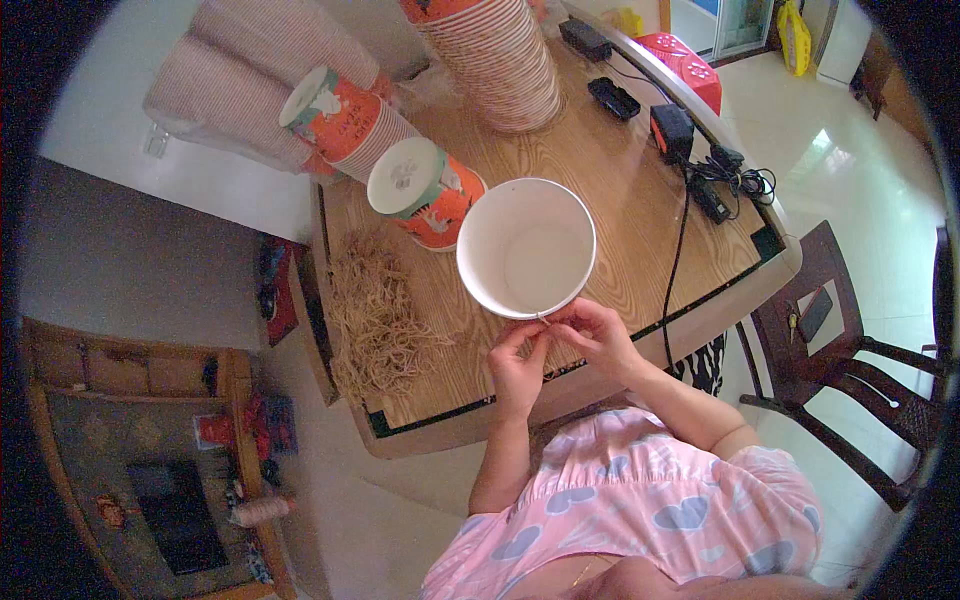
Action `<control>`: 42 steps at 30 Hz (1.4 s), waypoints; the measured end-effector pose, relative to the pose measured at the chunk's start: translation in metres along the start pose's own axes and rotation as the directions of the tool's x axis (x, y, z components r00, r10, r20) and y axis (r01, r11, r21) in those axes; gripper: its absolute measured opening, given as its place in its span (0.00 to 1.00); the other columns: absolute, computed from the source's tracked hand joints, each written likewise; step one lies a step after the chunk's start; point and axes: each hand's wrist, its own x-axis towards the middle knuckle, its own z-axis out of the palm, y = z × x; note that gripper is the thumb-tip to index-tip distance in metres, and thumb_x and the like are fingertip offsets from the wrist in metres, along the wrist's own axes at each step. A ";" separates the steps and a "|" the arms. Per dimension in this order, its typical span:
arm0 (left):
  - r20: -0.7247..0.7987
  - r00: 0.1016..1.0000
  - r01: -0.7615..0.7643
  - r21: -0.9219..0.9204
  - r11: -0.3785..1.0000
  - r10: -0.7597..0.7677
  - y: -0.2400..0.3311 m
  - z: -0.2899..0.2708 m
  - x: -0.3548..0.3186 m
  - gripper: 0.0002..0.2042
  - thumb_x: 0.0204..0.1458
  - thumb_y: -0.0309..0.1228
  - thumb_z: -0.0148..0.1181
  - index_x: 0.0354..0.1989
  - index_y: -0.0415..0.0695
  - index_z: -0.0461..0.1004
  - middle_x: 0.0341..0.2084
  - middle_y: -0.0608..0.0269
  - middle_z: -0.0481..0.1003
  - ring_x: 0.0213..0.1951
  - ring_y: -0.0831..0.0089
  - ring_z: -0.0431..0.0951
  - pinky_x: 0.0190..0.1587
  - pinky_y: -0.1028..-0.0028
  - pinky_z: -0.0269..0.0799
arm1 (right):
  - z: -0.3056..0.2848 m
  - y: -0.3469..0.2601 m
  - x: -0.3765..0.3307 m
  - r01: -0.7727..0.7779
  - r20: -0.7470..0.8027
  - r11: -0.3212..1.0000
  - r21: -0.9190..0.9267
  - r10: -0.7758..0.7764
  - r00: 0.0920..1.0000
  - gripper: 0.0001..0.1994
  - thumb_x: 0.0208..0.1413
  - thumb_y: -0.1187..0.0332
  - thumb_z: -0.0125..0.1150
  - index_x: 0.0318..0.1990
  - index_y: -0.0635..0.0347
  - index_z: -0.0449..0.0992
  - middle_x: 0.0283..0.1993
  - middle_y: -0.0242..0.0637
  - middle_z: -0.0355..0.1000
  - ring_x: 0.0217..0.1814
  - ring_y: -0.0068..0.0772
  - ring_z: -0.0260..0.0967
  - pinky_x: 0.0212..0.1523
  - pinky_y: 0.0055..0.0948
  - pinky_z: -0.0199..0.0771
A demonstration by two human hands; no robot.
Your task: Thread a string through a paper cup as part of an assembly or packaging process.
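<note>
A large white-lined paper cup [526,245] stands near the table's front edge, its open mouth facing me. At its near rim, my left hand [520,370] and my right hand [597,338] meet, fingertips pinched together. A short pale piece of twine [542,318] shows between them against the rim; its ends are hidden by my fingers. To the left lies a loose heap of tan twine [380,315]. Just behind the white-lined cup, an upside-down orange and green paper cup [440,208] rests on the table.
Stacked paper cups [350,125] stand at the back left, beside plastic-wrapped stacks [235,90]; a tall stack [495,70] is at the back. Black adapters and cables [715,185] lie along the right edge of the wooden table [630,250]. A dark chair [810,300] holds a phone.
</note>
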 end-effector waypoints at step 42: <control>0.029 0.956 0.278 -0.420 0.864 -0.293 0.004 0.007 0.002 0.05 0.43 0.25 0.63 0.28 0.39 0.75 0.27 0.66 0.75 0.32 0.77 0.73 0.38 0.78 0.67 | 0.001 -0.004 -0.008 0.016 -0.039 0.986 -0.168 -0.023 0.999 0.05 0.50 0.73 0.57 0.32 0.65 0.71 0.28 0.30 0.66 0.31 0.18 0.61 0.30 0.19 0.62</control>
